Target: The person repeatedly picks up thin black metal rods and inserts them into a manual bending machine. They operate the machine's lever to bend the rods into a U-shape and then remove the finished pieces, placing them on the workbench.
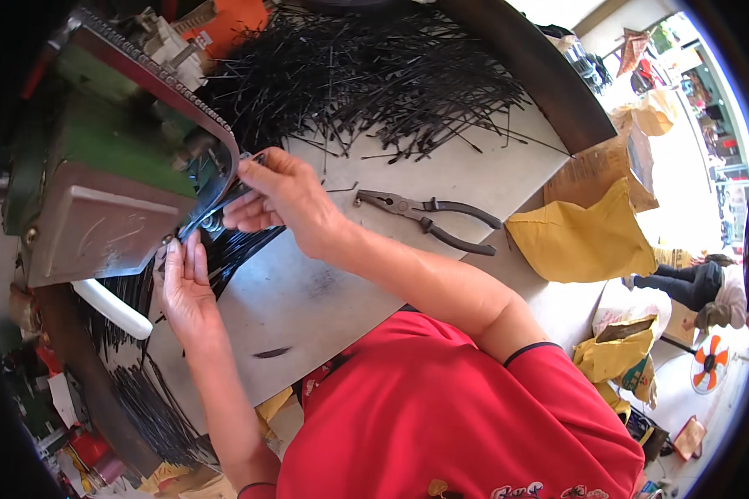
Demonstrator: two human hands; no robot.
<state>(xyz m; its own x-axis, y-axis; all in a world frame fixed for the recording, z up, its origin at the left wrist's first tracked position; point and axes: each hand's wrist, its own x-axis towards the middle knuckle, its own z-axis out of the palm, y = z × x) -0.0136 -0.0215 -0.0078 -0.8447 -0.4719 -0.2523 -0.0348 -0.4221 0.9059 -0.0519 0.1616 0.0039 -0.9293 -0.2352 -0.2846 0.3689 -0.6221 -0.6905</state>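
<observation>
One slim dark piece (240, 200) sits at the green machine (116, 141), pinched in my right hand (295, 200); my left hand (189, 293) closes narrowly lower down, its hold unclear. Best steady it, fingertips clear.

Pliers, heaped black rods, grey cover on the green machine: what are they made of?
Pliers: grey metal head with a dull sheen, likely steel; handles matte dark, probably plastic or rubber sleeves.
Black rods: probably coated metal wire, being thin, stiff-looking and faintly glossy; plastic not ruled out.
Grey cover: satin, with metallic highlights; likely metal, bare or painted unclear.
</observation>
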